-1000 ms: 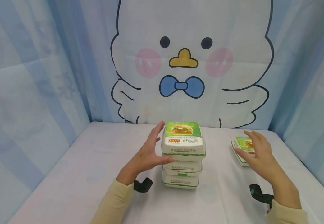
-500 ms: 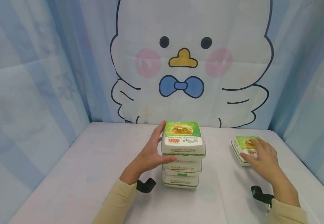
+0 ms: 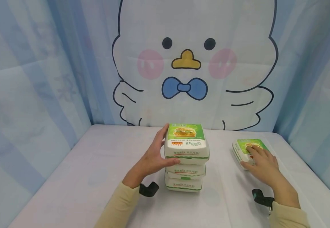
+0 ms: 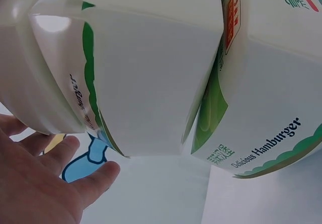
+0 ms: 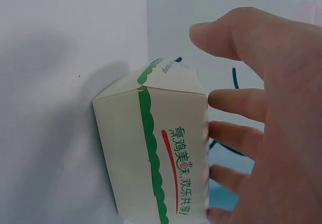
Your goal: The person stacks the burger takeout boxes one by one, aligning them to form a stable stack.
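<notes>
A stack of three white-and-green hamburger boxes stands mid-table, the top box (image 3: 185, 148) showing a burger picture and jutting out over the middle box (image 3: 189, 170) and bottom box (image 3: 183, 184). My left hand (image 3: 153, 155) is at the stack's left side, thumb across its front and fingers along the side; the left wrist view shows these fingers (image 4: 98, 178) spread beside the cartons. To the right lies a single hamburger box (image 3: 240, 153). My right hand (image 3: 263, 164) rests its fingertips on that lid, with the thumb (image 5: 216, 38) held away from the box in the right wrist view.
A pale cloth covers the table (image 3: 119, 142). Behind it hangs a blue-and-white curtain (image 3: 187, 109) with a cartoon chick, and more curtain (image 3: 25, 95) closes off both sides. Black wrist cameras (image 3: 149, 189) sit at both wrists.
My right hand has come down onto the single box, and the box has shifted slightly left with it. My left hand has moved in closer against the stack, which stays in place.
</notes>
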Tool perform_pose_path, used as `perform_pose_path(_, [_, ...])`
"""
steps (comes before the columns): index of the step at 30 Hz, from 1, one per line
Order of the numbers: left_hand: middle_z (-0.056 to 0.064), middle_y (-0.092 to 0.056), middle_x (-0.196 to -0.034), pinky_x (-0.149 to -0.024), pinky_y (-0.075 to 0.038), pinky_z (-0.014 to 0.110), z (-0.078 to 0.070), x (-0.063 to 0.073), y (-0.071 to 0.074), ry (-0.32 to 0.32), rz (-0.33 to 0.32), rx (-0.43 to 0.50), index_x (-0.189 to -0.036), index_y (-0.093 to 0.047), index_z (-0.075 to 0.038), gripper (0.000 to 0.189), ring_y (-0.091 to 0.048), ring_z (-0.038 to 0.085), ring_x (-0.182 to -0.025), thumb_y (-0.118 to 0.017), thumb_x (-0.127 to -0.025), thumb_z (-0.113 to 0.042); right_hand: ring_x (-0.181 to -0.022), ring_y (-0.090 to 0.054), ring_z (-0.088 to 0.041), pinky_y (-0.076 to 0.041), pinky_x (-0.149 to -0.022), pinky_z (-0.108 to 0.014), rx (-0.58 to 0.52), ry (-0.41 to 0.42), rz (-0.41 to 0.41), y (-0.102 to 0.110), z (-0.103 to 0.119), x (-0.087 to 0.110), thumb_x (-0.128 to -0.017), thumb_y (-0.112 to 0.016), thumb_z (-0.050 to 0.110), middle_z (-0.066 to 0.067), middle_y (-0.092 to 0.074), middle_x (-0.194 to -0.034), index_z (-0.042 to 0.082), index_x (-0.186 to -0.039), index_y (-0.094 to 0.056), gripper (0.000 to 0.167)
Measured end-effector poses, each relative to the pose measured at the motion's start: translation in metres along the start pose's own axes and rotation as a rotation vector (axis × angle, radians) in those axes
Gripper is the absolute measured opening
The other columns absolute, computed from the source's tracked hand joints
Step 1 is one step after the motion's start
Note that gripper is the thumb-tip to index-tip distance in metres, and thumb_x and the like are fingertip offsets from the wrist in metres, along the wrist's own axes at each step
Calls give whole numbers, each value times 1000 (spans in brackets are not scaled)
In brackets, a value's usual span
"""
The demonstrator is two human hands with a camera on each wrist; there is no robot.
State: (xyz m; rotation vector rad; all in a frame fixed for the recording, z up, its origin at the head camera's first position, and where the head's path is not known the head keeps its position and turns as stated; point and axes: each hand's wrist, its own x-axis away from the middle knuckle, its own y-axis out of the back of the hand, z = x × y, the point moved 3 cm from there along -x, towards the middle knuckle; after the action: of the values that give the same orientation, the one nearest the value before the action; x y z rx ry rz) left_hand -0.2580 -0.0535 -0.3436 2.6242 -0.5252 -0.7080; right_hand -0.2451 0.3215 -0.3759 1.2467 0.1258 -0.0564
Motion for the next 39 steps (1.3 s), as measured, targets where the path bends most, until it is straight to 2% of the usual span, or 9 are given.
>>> perform_pose_path(4, [-4,-16,-164,-118,-29,56,0,0,0,-17,2,3,-160,-4,-21,112,-19,18,-152,-80,-80,-37,-131,-20,-63,-20,-100,-78,16,12,31,2,10,0,-91,-65,37,-35,-27,-151,-5,-145,-38,73])
perform_pose_path(7, [-4,-16,-164,-118,-29,56,0,0,0,-15,3,-5,-160,-4,-22,110,-19,18,-152,-79,-81,-39,-132,-20,-62,-22,-98,-78,-4,11,21,4,17,0,-92,-65,38,-35,-29,-150,-2,-145,-38,72])
perform_pose_path(12, [-8,-16,-164,-119,-28,54,0,0,-1,10,9,-12,-160,-3,-23,108,-19,14,-151,-77,-82,-36,-135,-15,-62,-13,-101,-81,-42,-6,-35,2,18,-1,-92,-64,33,-36,-26,-151,-3,-145,-37,70])
perform_pose_path(16, [-7,-16,-163,-119,-28,54,-1,0,-1,10,14,-8,-161,-3,-21,108,-20,14,-150,-78,-83,-32,-135,-12,-64,-10,-102,-82,-34,-4,-13,-3,13,-1,-91,-64,31,-37,-21,-153,-4,-146,-34,72])
perform_pose_path(27, [-7,-16,-163,-119,-28,54,-2,0,-1,5,11,-12,-160,-3,-24,107,-20,14,-150,-77,-83,-32,-132,-18,-64,-20,-99,-79,-31,25,29,-4,17,-1,-91,-65,31,-34,-24,-152,-2,-146,-37,69])
perform_pose_path(39, [-8,-17,-163,-119,-27,56,-3,0,-1,15,10,-11,-160,-4,-25,107,-20,15,-150,-77,-83,-34,-124,-29,-59,-31,-92,-74,-22,35,54,5,29,2,-90,-68,34,-33,-37,-143,2,-138,-51,60])
